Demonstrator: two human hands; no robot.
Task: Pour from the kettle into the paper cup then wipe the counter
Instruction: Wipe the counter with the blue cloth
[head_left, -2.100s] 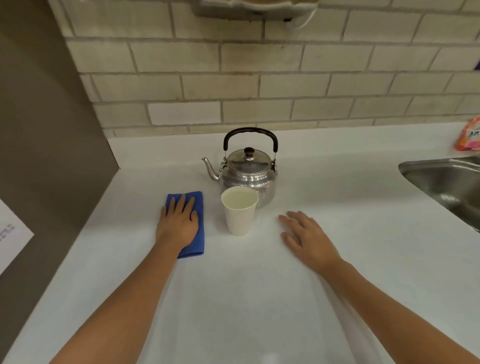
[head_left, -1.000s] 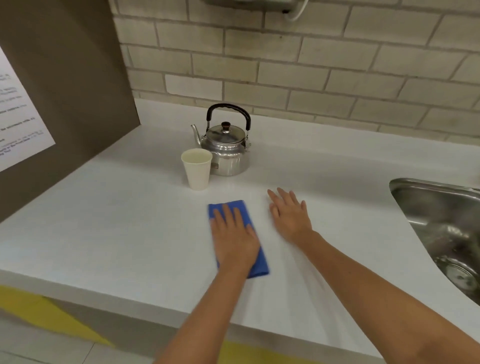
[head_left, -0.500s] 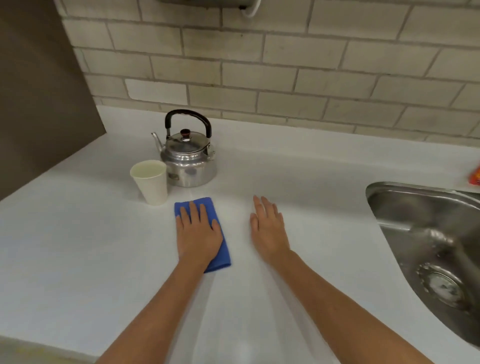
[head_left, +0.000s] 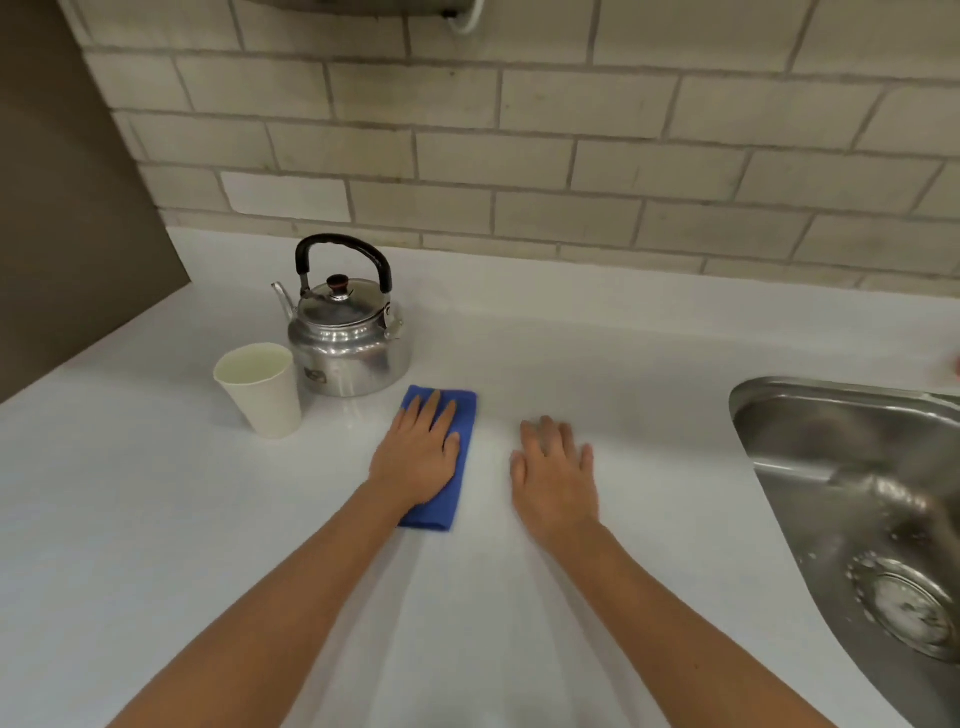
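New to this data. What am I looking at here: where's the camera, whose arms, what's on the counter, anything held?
There is no robot here: a person works with two bare hands. The single picture comes from a wide-angle camera worn on the person's head, looking forward and down, which is why both forearms enter from the bottom edge.

On the white counter stand a metal kettle with a black handle and, just in front and to its left, a paper cup. A steel sink is at the right.

The left hand lies flat on a folded blue cloth, pressing it to the counter rather than closing a grip on it. The right hand rests open on the counter, holding nothing.
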